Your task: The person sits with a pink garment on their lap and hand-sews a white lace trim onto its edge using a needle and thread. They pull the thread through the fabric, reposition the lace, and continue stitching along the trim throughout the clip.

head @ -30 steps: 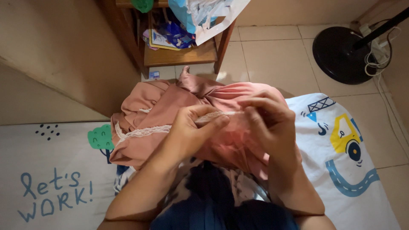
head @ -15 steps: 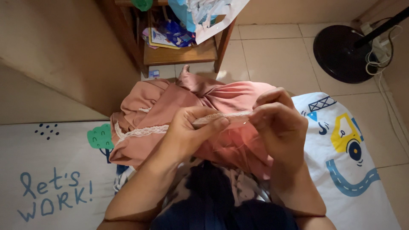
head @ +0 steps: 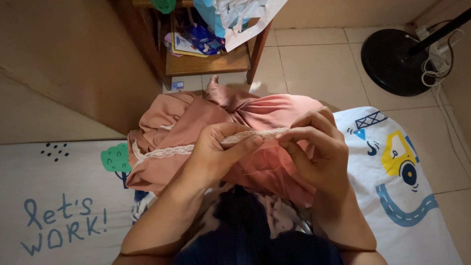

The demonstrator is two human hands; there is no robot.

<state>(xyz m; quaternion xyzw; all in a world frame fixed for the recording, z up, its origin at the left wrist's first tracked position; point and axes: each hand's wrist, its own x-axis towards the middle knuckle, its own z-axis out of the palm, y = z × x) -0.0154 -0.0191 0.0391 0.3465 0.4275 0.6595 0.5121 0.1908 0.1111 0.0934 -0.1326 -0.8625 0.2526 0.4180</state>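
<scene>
Left hand (head: 216,154) pinched white lace strip (head: 255,135), same as before. Right hand (head: 319,147) slid back in, fingertips closed on strip's other end at 3 o'clock. Pink cloth (head: 235,115) stayed on lap. Strip pulled straight between hands, still being worked.

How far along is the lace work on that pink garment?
Done: pale lace trim already lies along the pink fabric garment's edge on the left. In hand: left hand and right hand pinch a lace stretch taut between them. What is left cannot be judged; the remaining edge is hidden.
</scene>
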